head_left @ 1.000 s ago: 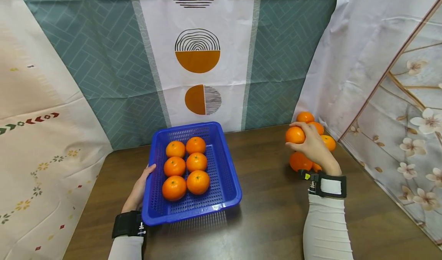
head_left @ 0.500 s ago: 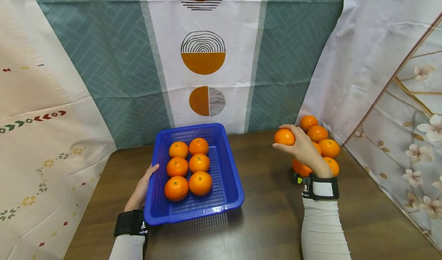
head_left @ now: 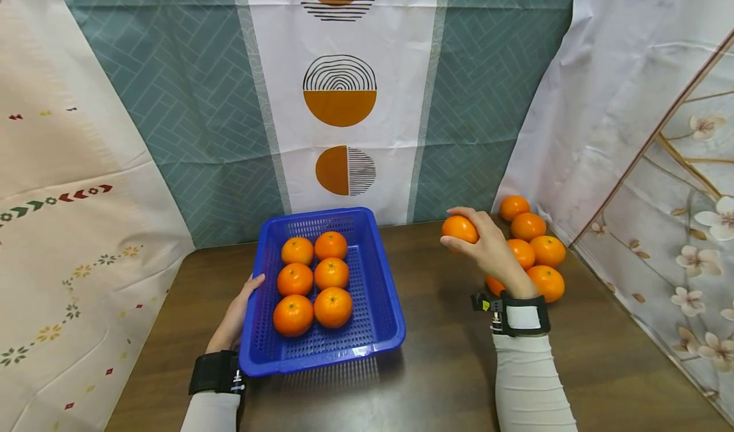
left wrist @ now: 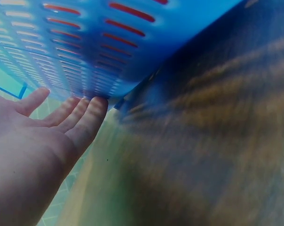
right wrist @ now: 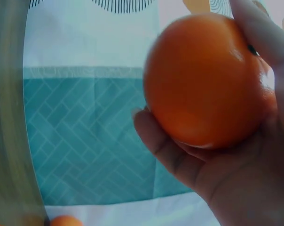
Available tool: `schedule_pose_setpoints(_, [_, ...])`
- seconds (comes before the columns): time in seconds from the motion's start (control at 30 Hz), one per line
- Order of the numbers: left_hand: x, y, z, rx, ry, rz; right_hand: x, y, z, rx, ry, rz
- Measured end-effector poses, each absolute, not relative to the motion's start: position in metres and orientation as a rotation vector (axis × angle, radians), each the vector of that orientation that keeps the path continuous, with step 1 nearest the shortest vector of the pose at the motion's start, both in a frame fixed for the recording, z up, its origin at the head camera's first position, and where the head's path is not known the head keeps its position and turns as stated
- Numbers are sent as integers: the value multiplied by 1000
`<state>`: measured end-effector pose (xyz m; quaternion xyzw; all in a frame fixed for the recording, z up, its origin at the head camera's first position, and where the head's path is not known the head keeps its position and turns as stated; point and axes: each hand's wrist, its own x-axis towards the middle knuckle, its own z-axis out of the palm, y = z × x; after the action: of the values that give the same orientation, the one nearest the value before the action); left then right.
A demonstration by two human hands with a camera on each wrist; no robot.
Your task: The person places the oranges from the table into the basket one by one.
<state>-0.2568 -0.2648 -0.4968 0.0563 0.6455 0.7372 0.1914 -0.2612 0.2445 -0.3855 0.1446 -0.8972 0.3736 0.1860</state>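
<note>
My right hand (head_left: 491, 250) grips an orange (head_left: 457, 229) between thumb and fingers, held above the table to the left of a group of oranges. In the right wrist view, the fingers curl round the orange (right wrist: 205, 80). A blue plastic basket (head_left: 375, 308) with slotted walls has several oranges (head_left: 295, 279) in two columns, more to its left side. My left hand (head_left: 235, 314) is at the basket's left wall, fingertips at the rim. The left wrist view has its fingers (left wrist: 85, 122) nearly straight against the slotted wall (left wrist: 85, 47).
Several loose oranges (head_left: 546, 252) lie at the table's back right corner, some partly behind the right wrist. The brown wooden table (head_left: 436, 355) meets a hanging patterned cloth (head_left: 464, 132) at the back. Cloths also hang at the left and right sides.
My right hand has carried the orange leftward, away from the loose oranges, uncovering more of them. The left hand stays at the basket. The head view has shifted slightly.
</note>
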Motion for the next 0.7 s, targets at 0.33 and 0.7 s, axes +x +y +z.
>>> schedule_pose_setpoints(0.33, [-255, -264, -497, 160, 1810, 2085, -261, 225, -382, 443, -2476, 1113])
schedule_pose_setpoints(0.7, [-256, -266, -498, 166, 1811, 2091, -262, 209, -381, 510, -2465, 1103])
